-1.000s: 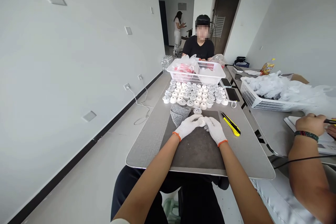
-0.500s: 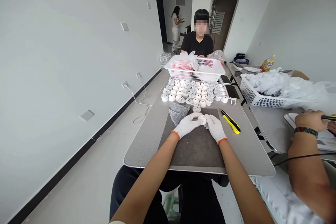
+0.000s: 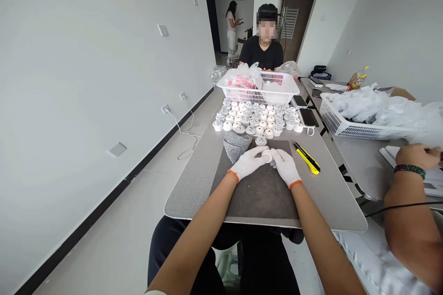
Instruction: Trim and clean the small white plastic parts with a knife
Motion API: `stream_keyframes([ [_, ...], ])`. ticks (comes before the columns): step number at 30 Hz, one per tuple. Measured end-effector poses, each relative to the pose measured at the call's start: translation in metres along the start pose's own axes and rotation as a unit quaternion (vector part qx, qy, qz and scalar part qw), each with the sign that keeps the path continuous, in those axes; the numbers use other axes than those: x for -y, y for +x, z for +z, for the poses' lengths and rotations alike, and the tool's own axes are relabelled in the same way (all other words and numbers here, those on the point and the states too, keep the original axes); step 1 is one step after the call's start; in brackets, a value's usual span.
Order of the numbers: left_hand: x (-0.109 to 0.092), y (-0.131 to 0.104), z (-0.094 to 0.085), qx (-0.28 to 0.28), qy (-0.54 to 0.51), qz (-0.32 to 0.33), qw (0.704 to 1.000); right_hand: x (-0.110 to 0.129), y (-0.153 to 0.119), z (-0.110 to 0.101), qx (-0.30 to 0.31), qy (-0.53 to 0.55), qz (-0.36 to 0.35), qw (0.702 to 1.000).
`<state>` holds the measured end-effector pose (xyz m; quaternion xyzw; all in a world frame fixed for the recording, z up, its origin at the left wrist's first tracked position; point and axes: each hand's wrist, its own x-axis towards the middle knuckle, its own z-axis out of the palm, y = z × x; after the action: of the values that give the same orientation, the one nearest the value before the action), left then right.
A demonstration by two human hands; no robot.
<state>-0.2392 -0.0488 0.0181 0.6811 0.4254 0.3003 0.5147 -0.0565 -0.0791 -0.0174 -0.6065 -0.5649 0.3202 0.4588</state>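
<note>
Both my hands wear white knit gloves with orange cuffs. Between them, over the dark mat (image 3: pixel 259 196), is a small round white plastic piece (image 3: pixel 266 156). My left hand (image 3: pixel 248 162) grips it from the left, thumb and fingers closed at its edge. From the other side, the fingers of my right hand (image 3: pixel 284 166) press together on its right rim. Just beyond the piece stands a single white round cap-like part (image 3: pixel 260 141). A folded grey cloth (image 3: pixel 236 145) lies by my left fingers. Right of my right hand rests a yellow and black utility knife (image 3: pixel 307 159).
Rows of similar white round parts (image 3: pixel 254 122) fill the table's far half. Behind them is a white basket (image 3: pixel 277 97) of plastic bags. Two phones (image 3: pixel 308 118) lie at the right. A co-worker's forearm (image 3: pixel 408 207) and another basket (image 3: pixel 341 130) occupy the neighbouring table. Someone sits opposite.
My hands stay together on the white piece, which looks slightly turned. The view has shifted a little. The co-worker's hand at the right has moved slightly.
</note>
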Motion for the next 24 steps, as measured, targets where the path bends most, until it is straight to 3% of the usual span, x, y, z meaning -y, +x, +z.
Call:
stream_keyframes([
  [13, 0.005, 0.004, 0.001, -0.01, 0.007, -0.003, 1.0, 0.001, -0.001, -0.001, 0.013, -0.006, 0.019, 1.0],
  [24, -0.012, -0.004, -0.003, -0.014, 0.018, -0.01, 1.0, 0.022, -0.009, -0.009, 0.007, -0.035, 0.004, 0.999],
])
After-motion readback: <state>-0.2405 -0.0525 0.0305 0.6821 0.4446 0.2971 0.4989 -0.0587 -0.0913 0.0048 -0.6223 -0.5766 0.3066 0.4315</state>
